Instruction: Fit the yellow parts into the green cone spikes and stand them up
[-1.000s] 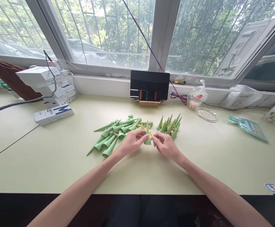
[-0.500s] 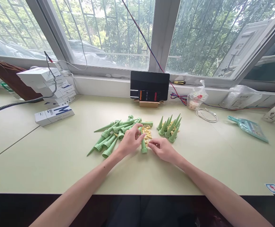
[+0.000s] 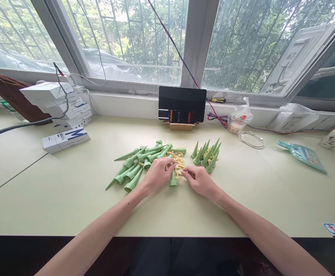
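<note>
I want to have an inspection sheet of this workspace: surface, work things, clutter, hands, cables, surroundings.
Surface: pale table, seam at left, sticker near the front edge; spills: nothing seen.
Work things: green cones in a loose pile, standing cones grouped at right, yellow pieces between.
Clutter: white boxes at left; bagged cup and dustpan at right.
Hands: left hand at a cone, right hand by the yellow pieces; grip of both unclear.
Cables: dark cord left, red-blue wires behind.
Surroundings: windows behind; other people: nothing seen.
</note>
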{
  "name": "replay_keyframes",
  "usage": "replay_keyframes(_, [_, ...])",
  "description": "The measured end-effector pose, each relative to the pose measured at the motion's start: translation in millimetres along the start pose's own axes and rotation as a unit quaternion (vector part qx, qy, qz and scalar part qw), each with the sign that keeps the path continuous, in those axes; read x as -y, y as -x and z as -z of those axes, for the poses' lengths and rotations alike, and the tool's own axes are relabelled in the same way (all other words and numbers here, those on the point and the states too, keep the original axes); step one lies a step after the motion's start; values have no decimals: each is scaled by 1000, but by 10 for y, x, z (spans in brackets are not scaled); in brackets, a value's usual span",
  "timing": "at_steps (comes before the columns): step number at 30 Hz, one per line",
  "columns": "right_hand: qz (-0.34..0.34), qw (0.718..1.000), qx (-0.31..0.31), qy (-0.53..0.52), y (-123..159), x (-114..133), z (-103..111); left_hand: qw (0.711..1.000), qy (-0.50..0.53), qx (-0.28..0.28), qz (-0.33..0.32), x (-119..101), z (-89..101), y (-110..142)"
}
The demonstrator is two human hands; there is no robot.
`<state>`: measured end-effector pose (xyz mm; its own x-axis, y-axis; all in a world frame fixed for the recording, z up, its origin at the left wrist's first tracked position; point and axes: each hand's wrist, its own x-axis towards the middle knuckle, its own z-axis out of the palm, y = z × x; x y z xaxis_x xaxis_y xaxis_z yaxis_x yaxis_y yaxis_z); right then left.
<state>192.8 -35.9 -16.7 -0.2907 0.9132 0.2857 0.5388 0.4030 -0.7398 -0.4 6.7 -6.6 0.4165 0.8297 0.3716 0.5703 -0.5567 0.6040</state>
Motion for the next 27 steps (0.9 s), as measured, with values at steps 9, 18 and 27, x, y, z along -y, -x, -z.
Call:
replay_keyframes(9, [13, 999, -26, 38, -5, -37, 21, 1000, -23, 7, -8, 35, -24, 15])
replay_keyframes(18, [-5, 999, -36, 18, -19, -40, 39, 998, 28, -60, -13, -62, 60, -20])
replay_keyframes(27, [6, 998, -47, 30, -49, -100, 45, 997, 42, -63, -29, -84, 24, 9])
